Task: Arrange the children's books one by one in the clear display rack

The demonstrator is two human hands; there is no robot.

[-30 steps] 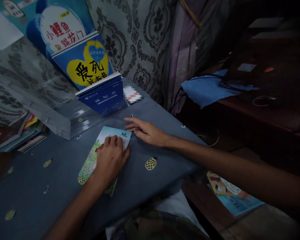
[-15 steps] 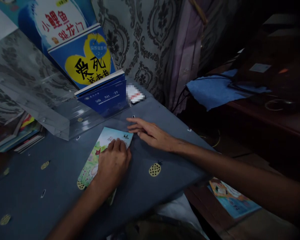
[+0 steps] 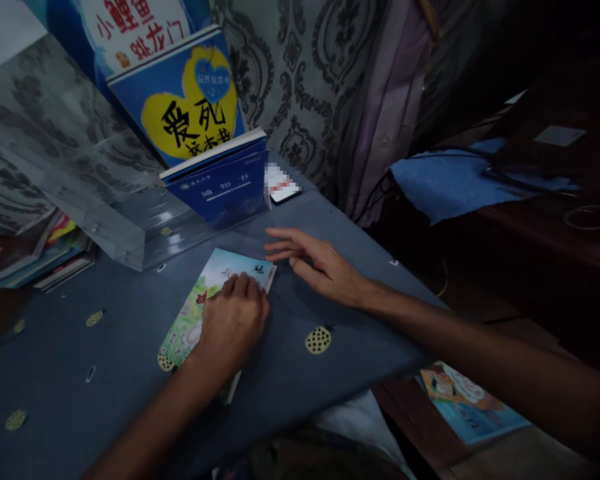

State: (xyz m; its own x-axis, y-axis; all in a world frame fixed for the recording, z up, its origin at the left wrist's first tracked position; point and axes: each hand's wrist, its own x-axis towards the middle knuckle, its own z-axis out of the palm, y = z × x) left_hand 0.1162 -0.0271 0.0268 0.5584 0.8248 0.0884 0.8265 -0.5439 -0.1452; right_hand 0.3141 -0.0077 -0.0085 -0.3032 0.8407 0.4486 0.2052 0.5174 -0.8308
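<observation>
A thin picture book [image 3: 190,320] with a pale blue and green meadow cover lies slanted on the grey-blue tablecloth [image 3: 130,413]. My left hand [image 3: 235,320] rests over its right half with curled fingers, covering part of the title. The thumb is mostly hidden, at the book's right edge, where a strip of white pages shows. Just beyond the book's upper right corner is my right hand [image 3: 325,267], its fingers stretched out and nothing in it.
A clear acrylic stand [image 3: 130,243] holds upright books, with a dark blue booklet [image 3: 225,193] in front. Behind it lies a phone-like object [image 3: 284,187], partly blurred out. Stacked books [image 3: 65,260] sit at left. Beyond the table's right edge, another picture book [image 3: 475,400] lies lower down.
The view has shifted slightly, so most things appear a little further right. My left hand stays on the book. My right hand keeps nearly the same place beside it, fingers still extended.
</observation>
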